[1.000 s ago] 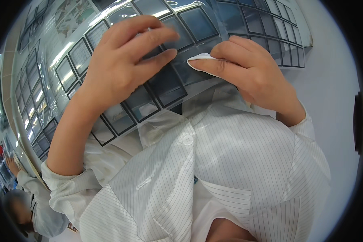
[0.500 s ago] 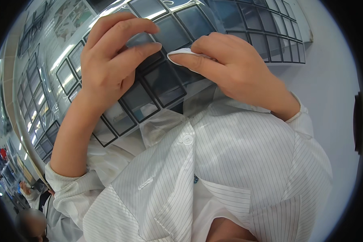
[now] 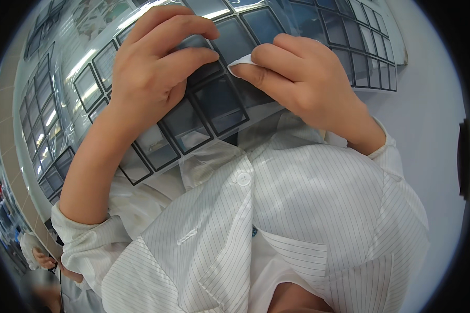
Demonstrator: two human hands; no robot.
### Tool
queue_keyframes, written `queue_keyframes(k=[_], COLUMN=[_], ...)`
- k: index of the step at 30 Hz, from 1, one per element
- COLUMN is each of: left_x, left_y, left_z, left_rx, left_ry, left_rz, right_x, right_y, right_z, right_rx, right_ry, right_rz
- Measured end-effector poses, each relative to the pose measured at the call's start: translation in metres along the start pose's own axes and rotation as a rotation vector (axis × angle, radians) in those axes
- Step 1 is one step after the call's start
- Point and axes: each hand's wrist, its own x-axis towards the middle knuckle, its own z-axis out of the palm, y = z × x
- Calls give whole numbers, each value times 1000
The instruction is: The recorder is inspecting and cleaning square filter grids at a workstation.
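Observation:
My left hand (image 3: 146,65) is over dark-framed glassy rectangular panels (image 3: 221,106). Its fingers curl forward, with a gap between the thumb tip and the fingertips. Nothing is visibly gripped there, though part of a panel shows behind that gap. To its right, my right hand (image 3: 308,78) pinches a small white folded cloth (image 3: 242,62) between thumb and fingers. The cloth's free edge points toward my left thumb. Both hands cover some of the panels beneath, so I cannot tell whether the cloth touches a panel.
More framed panels (image 3: 372,51) lie in rows at the far right, and another group (image 3: 43,117) is at the left. Clear plastic film (image 3: 70,68) with glare lies among them. A white surface (image 3: 418,120) is at the right. Another person's hand (image 3: 44,259) shows at lower left.
Both hands have shifted slightly right, and the left also a little away from me. The cloth stays in my right hand. At lower left, the other person's hand has moved lower.

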Motion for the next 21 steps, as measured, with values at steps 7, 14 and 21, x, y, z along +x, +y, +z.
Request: queue_keyframes(k=[7,14,21], left_x=[-1,1,2], left_y=[-1,0,1], left_z=[1,1,1], left_rx=[-13,-6,-12], left_ry=[1,-7,-25], left_rz=[-7,2,-12], right_x=[0,1,0], right_y=[3,2,5], right_z=[-5,1,-7], right_rx=[-36,-48,-54], right_ry=[-53,13,-49], right_rz=[-33,-93,-44])
